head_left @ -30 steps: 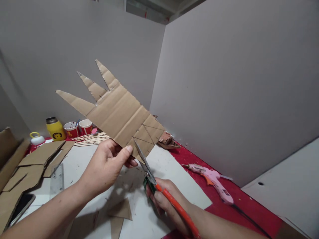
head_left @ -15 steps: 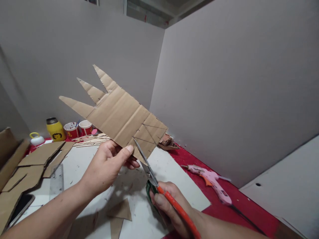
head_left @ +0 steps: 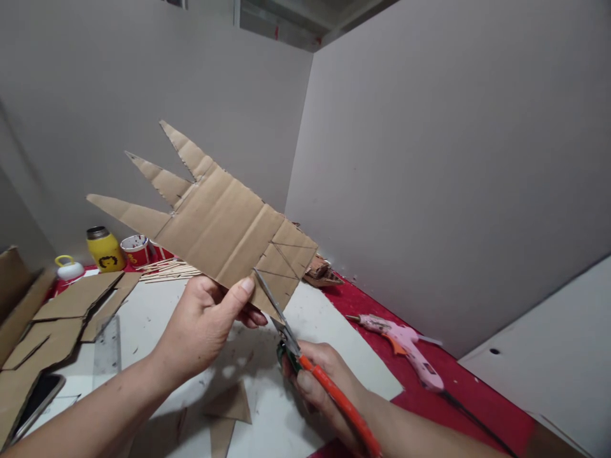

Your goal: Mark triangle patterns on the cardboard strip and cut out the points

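My left hand (head_left: 212, 318) pinches the lower edge of a brown cardboard piece (head_left: 224, 222), thumb in front and fingers behind. The piece is held up at a tilt above the table, with three pointed spikes at its upper left and pencilled zigzag lines at its right end. In my right hand (head_left: 329, 381) is a pair of scissors (head_left: 329, 388) with one orange-red handle and a dark green part below. Its blades straddle the cardboard's lower right edge, one blade lying across the front face close to my left thumb.
A white board (head_left: 267, 375) covers much of the red table, with cardboard offcuts (head_left: 231, 404) on it. At right lies a pink glue gun (head_left: 401, 346). Cardboard sheets (head_left: 52, 331), a clear ruler (head_left: 107, 346), a yellow jar (head_left: 105, 249), a paint cup (head_left: 136, 248) and thin sticks (head_left: 167, 270) sit at left.
The cardboard's spiked end has swung left and slightly down. The scissor blades have closed somewhat on its lower edge. Both hands keep their holds.
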Action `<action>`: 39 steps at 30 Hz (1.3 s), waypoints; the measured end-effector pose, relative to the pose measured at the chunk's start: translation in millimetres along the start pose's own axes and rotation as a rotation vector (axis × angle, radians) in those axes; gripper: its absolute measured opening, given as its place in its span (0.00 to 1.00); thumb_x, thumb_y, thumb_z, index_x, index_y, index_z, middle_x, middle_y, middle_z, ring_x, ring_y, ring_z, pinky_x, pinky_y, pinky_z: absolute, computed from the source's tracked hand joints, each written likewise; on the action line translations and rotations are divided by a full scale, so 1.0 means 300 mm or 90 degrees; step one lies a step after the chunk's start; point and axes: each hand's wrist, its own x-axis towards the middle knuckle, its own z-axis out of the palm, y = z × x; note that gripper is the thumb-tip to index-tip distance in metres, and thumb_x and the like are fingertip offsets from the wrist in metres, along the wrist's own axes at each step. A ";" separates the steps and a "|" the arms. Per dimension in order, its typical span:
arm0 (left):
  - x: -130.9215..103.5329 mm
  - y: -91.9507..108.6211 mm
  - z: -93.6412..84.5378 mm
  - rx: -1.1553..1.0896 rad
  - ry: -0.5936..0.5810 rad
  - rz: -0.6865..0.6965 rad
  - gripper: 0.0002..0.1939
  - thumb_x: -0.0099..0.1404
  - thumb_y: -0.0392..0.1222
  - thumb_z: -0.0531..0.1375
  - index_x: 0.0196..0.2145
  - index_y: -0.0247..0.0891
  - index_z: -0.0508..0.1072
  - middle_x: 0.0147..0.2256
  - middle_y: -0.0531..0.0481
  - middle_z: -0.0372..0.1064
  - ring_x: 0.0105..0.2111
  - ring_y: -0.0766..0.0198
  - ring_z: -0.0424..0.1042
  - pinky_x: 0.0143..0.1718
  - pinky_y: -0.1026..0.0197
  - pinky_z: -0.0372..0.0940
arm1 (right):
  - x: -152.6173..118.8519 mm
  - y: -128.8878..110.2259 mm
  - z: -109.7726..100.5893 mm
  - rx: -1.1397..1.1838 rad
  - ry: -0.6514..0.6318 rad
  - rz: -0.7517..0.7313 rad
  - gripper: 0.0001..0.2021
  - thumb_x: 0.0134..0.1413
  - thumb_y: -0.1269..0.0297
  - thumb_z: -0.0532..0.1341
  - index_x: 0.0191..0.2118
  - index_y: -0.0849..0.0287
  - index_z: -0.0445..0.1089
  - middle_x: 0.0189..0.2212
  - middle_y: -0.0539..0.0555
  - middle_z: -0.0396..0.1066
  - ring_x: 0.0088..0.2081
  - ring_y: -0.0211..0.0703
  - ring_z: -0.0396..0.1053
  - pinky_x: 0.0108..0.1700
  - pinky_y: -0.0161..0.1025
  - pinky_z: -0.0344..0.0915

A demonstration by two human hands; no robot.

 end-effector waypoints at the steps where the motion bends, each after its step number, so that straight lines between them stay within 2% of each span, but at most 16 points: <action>1: 0.000 0.001 0.001 0.001 -0.002 0.001 0.22 0.69 0.45 0.57 0.17 0.37 0.71 0.21 0.45 0.78 0.24 0.62 0.78 0.28 0.67 0.70 | -0.003 -0.003 0.000 0.013 -0.002 0.009 0.29 0.57 0.31 0.51 0.27 0.56 0.56 0.19 0.44 0.50 0.21 0.33 0.48 0.21 0.34 0.46; 5: 0.000 0.003 0.005 -0.008 -0.009 0.006 0.22 0.68 0.45 0.58 0.18 0.37 0.71 0.21 0.45 0.78 0.23 0.63 0.77 0.28 0.67 0.69 | -0.013 -0.009 0.002 0.068 -0.009 0.041 0.29 0.57 0.32 0.53 0.27 0.56 0.56 0.18 0.43 0.50 0.19 0.32 0.47 0.20 0.33 0.45; 14: -0.001 0.017 0.001 -0.025 -0.021 -0.013 0.21 0.68 0.46 0.59 0.19 0.36 0.77 0.21 0.45 0.78 0.23 0.61 0.77 0.29 0.65 0.70 | -0.018 -0.005 0.002 0.067 -0.009 0.050 0.29 0.55 0.32 0.56 0.24 0.55 0.53 0.17 0.41 0.47 0.19 0.31 0.44 0.19 0.33 0.44; 25: -0.015 -0.006 0.021 -0.045 -0.011 -0.026 0.22 0.68 0.44 0.59 0.19 0.35 0.78 0.20 0.45 0.77 0.22 0.64 0.76 0.28 0.68 0.69 | 0.001 0.008 0.004 -0.031 0.021 -0.035 0.28 0.60 0.34 0.51 0.28 0.57 0.56 0.22 0.45 0.49 0.24 0.35 0.47 0.23 0.35 0.47; 30: -0.014 -0.001 0.020 -0.047 -0.016 -0.029 0.22 0.68 0.46 0.60 0.19 0.35 0.78 0.21 0.45 0.78 0.23 0.65 0.76 0.29 0.68 0.69 | -0.002 0.001 0.000 0.035 -0.006 -0.039 0.26 0.62 0.37 0.53 0.27 0.56 0.55 0.21 0.44 0.48 0.22 0.33 0.45 0.22 0.34 0.46; 39: -0.009 -0.017 0.011 -0.075 -0.043 -0.048 0.23 0.66 0.51 0.60 0.20 0.34 0.78 0.21 0.44 0.78 0.23 0.63 0.76 0.30 0.66 0.70 | -0.003 -0.010 0.015 0.086 0.010 -0.036 0.26 0.59 0.37 0.57 0.26 0.56 0.54 0.19 0.42 0.45 0.21 0.31 0.42 0.20 0.33 0.42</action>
